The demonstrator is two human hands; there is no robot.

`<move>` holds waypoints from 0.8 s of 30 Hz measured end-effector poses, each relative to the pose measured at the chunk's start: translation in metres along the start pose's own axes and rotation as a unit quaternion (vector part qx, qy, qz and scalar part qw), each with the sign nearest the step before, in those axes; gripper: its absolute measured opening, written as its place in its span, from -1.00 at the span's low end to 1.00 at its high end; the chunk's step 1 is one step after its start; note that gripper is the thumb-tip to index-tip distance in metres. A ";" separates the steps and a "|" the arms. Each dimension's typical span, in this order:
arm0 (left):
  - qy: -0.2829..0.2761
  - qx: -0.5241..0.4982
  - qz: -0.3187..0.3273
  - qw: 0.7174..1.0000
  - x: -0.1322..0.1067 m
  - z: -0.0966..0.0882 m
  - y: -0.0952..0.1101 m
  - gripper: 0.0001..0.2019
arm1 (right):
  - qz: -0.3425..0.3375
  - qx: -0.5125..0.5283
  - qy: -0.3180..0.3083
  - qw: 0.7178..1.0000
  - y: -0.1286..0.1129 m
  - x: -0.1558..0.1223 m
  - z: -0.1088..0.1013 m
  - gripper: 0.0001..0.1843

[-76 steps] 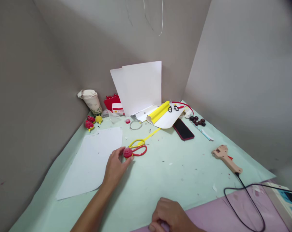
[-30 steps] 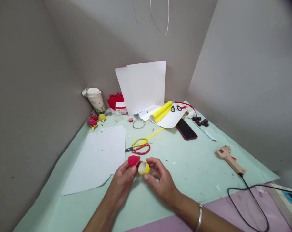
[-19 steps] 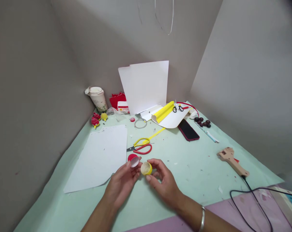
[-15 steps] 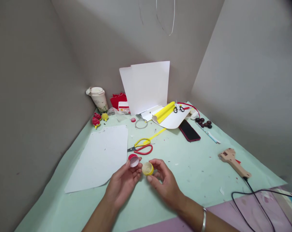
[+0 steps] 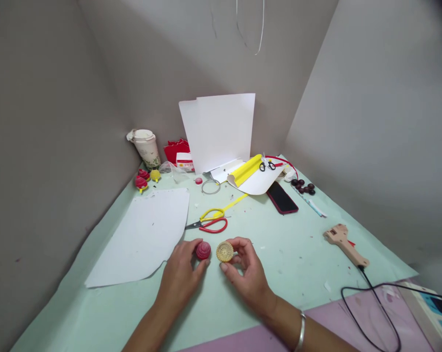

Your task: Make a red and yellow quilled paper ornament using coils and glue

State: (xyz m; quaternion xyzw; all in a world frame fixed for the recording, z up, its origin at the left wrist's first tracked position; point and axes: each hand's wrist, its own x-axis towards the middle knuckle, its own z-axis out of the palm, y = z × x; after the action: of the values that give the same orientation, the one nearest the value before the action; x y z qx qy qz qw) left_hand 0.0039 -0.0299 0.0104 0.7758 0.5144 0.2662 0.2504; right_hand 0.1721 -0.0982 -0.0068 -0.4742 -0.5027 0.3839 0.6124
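Between the thumb and fingers of my left hand (image 5: 182,269) is a small red ridged cap (image 5: 203,250), its rounded, coiled-looking side facing me. Just to its right, my right hand (image 5: 248,274) pinches a small yellow ridged cap (image 5: 224,252) by its edge, hollow side showing. A narrow gap separates the two caps. Just beyond them on the table lie scissors (image 5: 211,221) with one yellow and one red handle loop. A white paper sheet (image 5: 140,239) lies left of my left hand.
At the right rests a beige glue gun (image 5: 347,244) with a black cable. A phone (image 5: 282,197), a wire ring (image 5: 211,187) and a yellow sheet (image 5: 245,170) are farther back. A lidded cup (image 5: 146,148) and small red-and-yellow pieces (image 5: 141,183) stand back left.
My left hand has turned over, so the red cap shows its rounded outside instead of its white hollow. The yellow cap's hollow now faces me more fully. The view has shifted slightly.
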 end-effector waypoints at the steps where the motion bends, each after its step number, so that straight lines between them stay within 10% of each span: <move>1: -0.007 0.016 0.011 1.000 0.000 0.002 -0.002 -0.67 | 0.000 0.001 -0.001 1.000 -0.001 0.000 0.000 -0.64; 16: -0.028 -0.241 -0.071 0.967 -0.021 -0.017 0.049 -0.71 | -0.155 -0.118 0.002 0.981 0.003 -0.003 0.006 -0.60; 24: 0.105 -0.290 0.007 0.951 -0.026 -0.013 0.039 -0.88 | -0.178 -0.096 -0.004 0.979 0.002 -0.010 0.004 -0.35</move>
State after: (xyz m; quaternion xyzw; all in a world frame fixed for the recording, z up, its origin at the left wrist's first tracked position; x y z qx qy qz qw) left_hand 0.0129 -0.0658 0.0422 0.6414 0.4327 0.4856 0.4068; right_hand 0.1664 -0.1060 -0.0111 -0.4318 -0.6162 0.2210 0.6205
